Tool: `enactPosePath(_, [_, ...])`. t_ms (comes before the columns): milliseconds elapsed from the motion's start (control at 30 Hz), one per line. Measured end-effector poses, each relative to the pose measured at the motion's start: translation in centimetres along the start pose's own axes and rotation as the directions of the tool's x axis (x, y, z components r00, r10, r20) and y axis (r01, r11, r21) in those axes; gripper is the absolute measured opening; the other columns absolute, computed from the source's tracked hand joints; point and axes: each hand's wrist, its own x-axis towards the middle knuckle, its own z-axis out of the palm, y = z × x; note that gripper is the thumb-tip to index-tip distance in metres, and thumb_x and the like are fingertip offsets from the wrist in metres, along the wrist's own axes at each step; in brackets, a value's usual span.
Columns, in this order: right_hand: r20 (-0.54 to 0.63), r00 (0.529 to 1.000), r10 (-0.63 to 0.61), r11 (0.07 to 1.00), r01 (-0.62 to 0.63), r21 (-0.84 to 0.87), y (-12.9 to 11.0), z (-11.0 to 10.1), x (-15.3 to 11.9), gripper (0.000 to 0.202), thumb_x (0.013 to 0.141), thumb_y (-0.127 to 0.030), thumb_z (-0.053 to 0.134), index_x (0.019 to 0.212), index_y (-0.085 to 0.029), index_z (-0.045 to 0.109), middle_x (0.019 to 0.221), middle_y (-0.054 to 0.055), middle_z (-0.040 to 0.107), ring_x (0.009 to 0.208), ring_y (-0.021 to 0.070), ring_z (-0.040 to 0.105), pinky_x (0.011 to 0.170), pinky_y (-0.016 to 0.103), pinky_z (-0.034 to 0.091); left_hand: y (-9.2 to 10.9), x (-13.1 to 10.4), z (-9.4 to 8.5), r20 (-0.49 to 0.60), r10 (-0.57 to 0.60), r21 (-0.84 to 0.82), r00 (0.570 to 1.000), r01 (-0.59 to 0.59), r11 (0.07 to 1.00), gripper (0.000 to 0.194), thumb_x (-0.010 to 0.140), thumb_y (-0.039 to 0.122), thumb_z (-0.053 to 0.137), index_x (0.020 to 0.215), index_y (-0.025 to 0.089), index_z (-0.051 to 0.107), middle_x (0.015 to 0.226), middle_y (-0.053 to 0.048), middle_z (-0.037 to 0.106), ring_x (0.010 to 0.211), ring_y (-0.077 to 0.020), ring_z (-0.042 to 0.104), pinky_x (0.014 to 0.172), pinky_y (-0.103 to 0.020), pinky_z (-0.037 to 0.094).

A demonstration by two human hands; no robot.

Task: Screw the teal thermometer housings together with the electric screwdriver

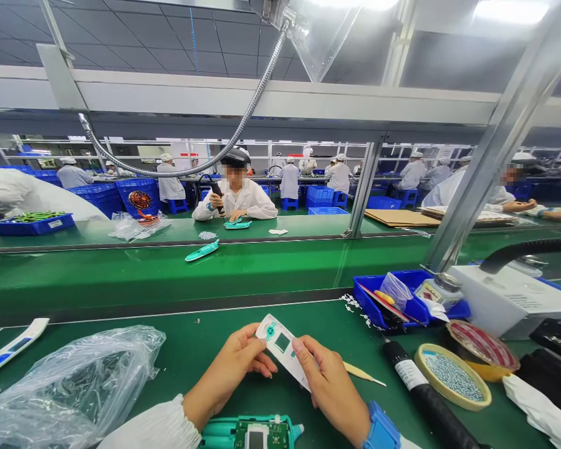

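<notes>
Nearest the camera: teal plastic housing with exposed green circuit board, lying on the green tabletop at the bottom edge. Just beyond it, left hand and right hand together hold a white flat plastic cover with a teal button and small window, raised above the tabletop; fingers of both hands pinch its edges. Right wrist wears a blue band. Left: crumpled clear plastic bag. Right: black cylindrical tool, round yellow-rimmed dish of small screws. Farther: blue plastic bin, then a teal housing on the conveyor belt.
</notes>
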Motion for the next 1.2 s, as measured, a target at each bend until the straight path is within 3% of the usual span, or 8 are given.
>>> enactPosePath(267, [0.005,0.999,-0.031,0.999,0.031,-0.015,-0.4,0.0,-0.2,0.045,0.089,-0.056,0.029,0.078,-0.019,0.053,0.05,-0.006,0.04,0.037,0.0095,0.037,0.039,0.022,0.025,-0.1,0.0,0.0,-0.011,-0.013,-0.001,1.0,0.013,1.0,0.032,0.074,0.033,0.061,0.095,0.01,0.057,0.063,-0.005,0.067,0.054,-0.0109,0.061,0.052,-0.019,0.048])
enactPosePath(533, [-0.038,0.992,-0.124,0.991,0.122,-0.062,-0.5,0.0,-0.3,0.042,0.089,-0.053,0.034,0.07,-0.019,0.05,0.059,-0.003,0.044,0.056,0.012,0.038,0.054,0.024,0.026,-0.3,0.0,-0.4,-0.005,0.024,-0.023,1.0,-0.024,0.999,0.04,0.067,0.038,0.07,0.094,0.01,0.06,0.073,-0.006,0.068,0.058,-0.0113,0.063,0.053,-0.018,0.049])
enactPosePath(667, [0.002,0.999,-0.051,0.999,0.051,-0.008,-0.3,0.0,-0.1,0.039,0.086,-0.053,0.038,0.071,-0.019,0.049,0.058,-0.003,0.044,0.053,0.0112,0.04,0.051,0.023,0.028,-0.3,0.1,-0.5,-0.007,0.023,0.0,1.0,-0.023,1.0,0.042,0.068,0.04,0.069,0.097,0.01,0.059,0.073,-0.005,0.067,0.059,-0.0112,0.063,0.055,-0.019,0.049])
enactPosePath(800, [0.145,0.986,0.086,0.986,-0.106,0.132,0.0,0.5,0.1,0.032,0.076,-0.048,0.048,0.085,-0.017,0.049,0.06,-0.004,0.049,0.04,0.0088,0.043,0.038,0.02,0.031,-0.4,0.2,-0.4,-0.005,0.002,0.038,1.0,-0.002,0.999,0.047,0.069,0.042,0.067,0.103,0.01,0.057,0.071,-0.005,0.067,0.058,-0.0107,0.062,0.055,-0.019,0.048])
enactPosePath(967, [0.268,0.948,0.174,0.918,-0.255,0.304,0.1,0.7,0.6,0.052,0.058,-0.038,0.063,0.101,-0.015,0.046,0.059,-0.005,0.053,0.037,0.0079,0.046,0.034,0.017,0.033,0.5,-0.1,-0.8,0.002,-0.017,0.146,1.0,0.017,0.989,0.051,0.073,0.042,0.062,0.113,0.012,0.051,0.079,-0.006,0.066,0.063,-0.0125,0.061,0.059,-0.024,0.047])
enactPosePath(1033, [0.229,0.954,0.196,0.895,-0.269,0.355,0.1,0.6,0.9,0.055,0.055,-0.037,0.064,0.102,-0.015,0.045,0.056,-0.006,0.052,0.035,0.0066,0.044,0.033,0.016,0.031,1.7,-0.7,-1.7,0.031,0.023,0.322,0.999,-0.032,0.946,0.05,0.076,0.043,0.057,0.117,0.015,0.047,0.09,-0.006,0.063,0.072,-0.0137,0.06,0.067,-0.027,0.047])
enactPosePath(1100, [0.173,0.963,0.208,0.876,-0.262,0.406,0.0,0.2,1.1,0.056,0.055,-0.036,0.063,0.102,-0.015,0.044,0.055,-0.007,0.051,0.036,0.006,0.044,0.034,0.016,0.031,3.1,-1.9,-2.7,0.114,0.021,0.564,0.993,-0.082,0.822,0.05,0.075,0.044,0.057,0.117,0.019,0.047,0.097,-0.005,0.06,0.081,-0.0154,0.057,0.074,-0.029,0.045])
enactPosePath(1200, [0.108,0.972,0.21,0.844,-0.236,0.481,-0.2,-0.2,1.1,0.055,0.056,-0.036,0.065,0.102,-0.016,0.043,0.058,-0.006,0.054,0.042,0.0063,0.048,0.039,0.016,0.037,4.7,-4.1,-3.5,0.192,-0.162,0.824,0.968,-0.07,0.562,0.057,0.063,0.043,0.069,0.114,0.024,0.052,0.103,-0.002,0.058,0.093,-0.0195,0.053,0.08,-0.03,0.041])
